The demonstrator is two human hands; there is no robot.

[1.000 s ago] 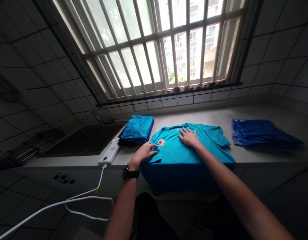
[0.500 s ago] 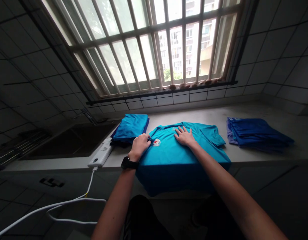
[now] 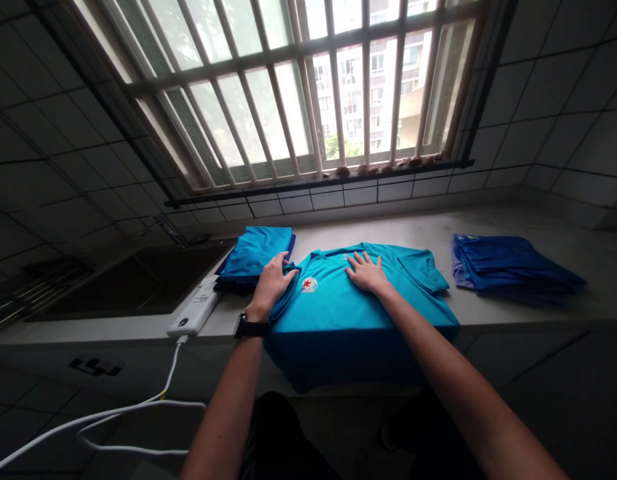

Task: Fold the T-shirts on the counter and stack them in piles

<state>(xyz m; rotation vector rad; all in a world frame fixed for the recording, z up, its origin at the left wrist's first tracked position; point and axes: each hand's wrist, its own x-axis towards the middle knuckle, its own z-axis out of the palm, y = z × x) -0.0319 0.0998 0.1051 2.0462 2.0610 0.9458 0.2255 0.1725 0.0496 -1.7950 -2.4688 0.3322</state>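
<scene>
Pale counter [image 3: 403,223]: blue shirt [image 3: 333,310] at middle, hanging over near edge. Left: folded clothes [image 3: 258,250], power strip [image 3: 195,308] beside. Right: darker blue stack [image 3: 515,267].

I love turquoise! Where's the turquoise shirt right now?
In the head view, the turquoise shirt lies mid-picture, draped over the counter's front edge between two folded piles, under the right hand.

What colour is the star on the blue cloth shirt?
The small printed star is red, clearest in the head view.
</scene>
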